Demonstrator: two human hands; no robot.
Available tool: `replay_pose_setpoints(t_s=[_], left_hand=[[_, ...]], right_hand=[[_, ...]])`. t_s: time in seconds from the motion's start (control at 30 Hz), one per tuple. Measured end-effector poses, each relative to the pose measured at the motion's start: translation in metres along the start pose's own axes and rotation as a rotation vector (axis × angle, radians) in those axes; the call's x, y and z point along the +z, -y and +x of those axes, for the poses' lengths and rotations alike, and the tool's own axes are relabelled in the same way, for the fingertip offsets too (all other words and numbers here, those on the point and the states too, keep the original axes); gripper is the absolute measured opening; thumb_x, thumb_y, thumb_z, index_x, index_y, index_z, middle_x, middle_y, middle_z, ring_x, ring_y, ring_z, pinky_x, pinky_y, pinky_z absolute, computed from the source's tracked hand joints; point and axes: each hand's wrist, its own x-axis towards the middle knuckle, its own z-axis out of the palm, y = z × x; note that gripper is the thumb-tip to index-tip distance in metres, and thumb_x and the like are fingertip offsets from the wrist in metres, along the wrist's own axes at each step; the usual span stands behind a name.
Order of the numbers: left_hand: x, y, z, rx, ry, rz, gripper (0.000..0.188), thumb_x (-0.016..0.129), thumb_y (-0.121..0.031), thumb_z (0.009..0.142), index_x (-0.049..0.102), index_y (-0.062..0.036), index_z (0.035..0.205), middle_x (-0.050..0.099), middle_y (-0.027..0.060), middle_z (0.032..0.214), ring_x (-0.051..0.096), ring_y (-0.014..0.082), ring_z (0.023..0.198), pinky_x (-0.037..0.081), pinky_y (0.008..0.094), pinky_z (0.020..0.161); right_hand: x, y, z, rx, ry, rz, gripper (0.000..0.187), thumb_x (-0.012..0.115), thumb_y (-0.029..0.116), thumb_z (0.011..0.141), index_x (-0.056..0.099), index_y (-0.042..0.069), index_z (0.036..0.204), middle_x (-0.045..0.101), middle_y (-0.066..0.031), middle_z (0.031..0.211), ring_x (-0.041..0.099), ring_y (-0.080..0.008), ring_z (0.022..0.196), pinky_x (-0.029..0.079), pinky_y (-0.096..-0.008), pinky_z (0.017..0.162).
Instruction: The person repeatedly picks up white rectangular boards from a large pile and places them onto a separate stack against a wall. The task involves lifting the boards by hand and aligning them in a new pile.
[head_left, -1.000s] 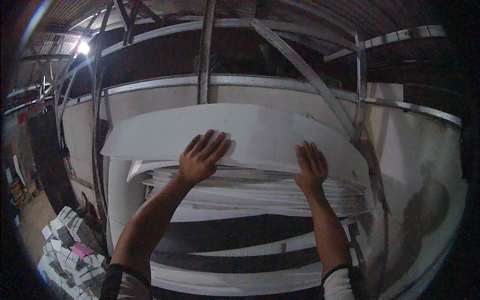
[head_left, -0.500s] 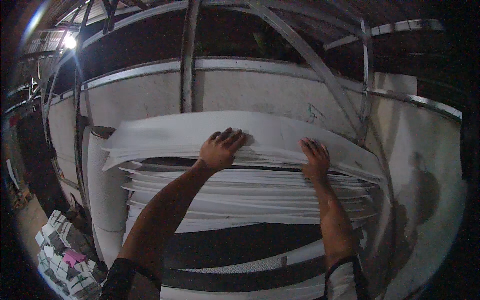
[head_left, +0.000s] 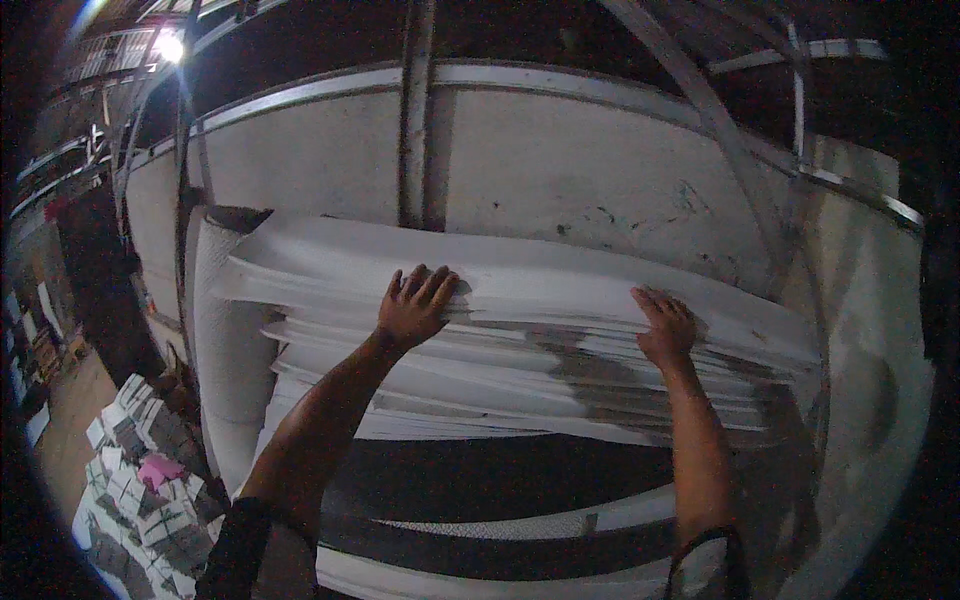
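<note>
My left hand lies palm down with its fingers spread on the top one of several large white sheets, left of its middle. Farther right, my right hand rests at the near edge of the same sheets, fingers stretched out. Neither hand is closed round anything. Under the top layer, more thin white sheets lie in a loose, wavy pile whose edges face me. What the sheets are made of, I cannot tell.
A tall white roll stands left of the pile. Bundled white and grey pieces, one pink piece among them, are heaped at lower left. Behind rise a pale wall and a metal post. Dark curved layers lie below the sheets.
The top sheets have come down closer onto the pile, and the dark gap beneath them has narrowed. Both hands stay on the sheets. The whole view has shifted.
</note>
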Motion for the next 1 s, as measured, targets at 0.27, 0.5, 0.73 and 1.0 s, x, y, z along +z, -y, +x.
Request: replay_pose_setpoints(t_s=[0.27,0.5,0.73,1.0], left_hand=[[-0.061,0.056,0.079,0.279,-0.019,0.152,0.059,0.071,-0.030,0.083,0.059,-0.0192,0.139,0.063,0.0098,0.135,0.064,0.0335,0.113,0.055,0.0518,0.086],[-0.045,0.069,0.113,0.336,-0.141,0.225,0.055,0.068,-0.026,0.085,0.059,-0.0212,0.138,0.062,0.0083,0.133,0.061,0.0320,0.117,0.053,0.0501,0.088],[-0.033,0.072,0.089,0.268,-0.025,0.110,0.052,0.067,-0.024,0.087,0.060,-0.0224,0.138,0.062,0.0056,0.132,0.062,0.0288,0.117,0.052,0.0517,0.093],[-0.070,0.079,0.179,0.396,-0.078,0.263,0.051,0.063,-0.028,0.089,0.054,-0.0245,0.139,0.060,0.0046,0.135,0.061,0.0314,0.117,0.049,0.0535,0.098]], right_hand=[[0.000,0.020,0.011,0.068,-0.236,0.131,0.074,0.081,0.002,0.064,0.066,0.019,0.135,0.069,-0.0056,0.133,0.065,-0.0309,0.122,0.051,-0.0456,0.103],[0.013,0.004,0.015,0.060,-0.272,0.110,0.074,0.082,0.004,0.063,0.066,0.017,0.134,0.067,-0.0072,0.135,0.062,-0.0302,0.127,0.050,-0.0446,0.105],[0.022,0.021,0.025,0.078,-0.192,0.092,0.072,0.080,0.005,0.066,0.066,0.020,0.135,0.068,-0.0060,0.135,0.063,-0.0309,0.126,0.050,-0.0445,0.105],[0.028,0.013,0.033,0.212,-0.302,0.268,0.062,0.079,0.005,0.073,0.067,0.013,0.133,0.070,-0.0119,0.131,0.066,-0.0334,0.121,0.050,-0.0444,0.104]])
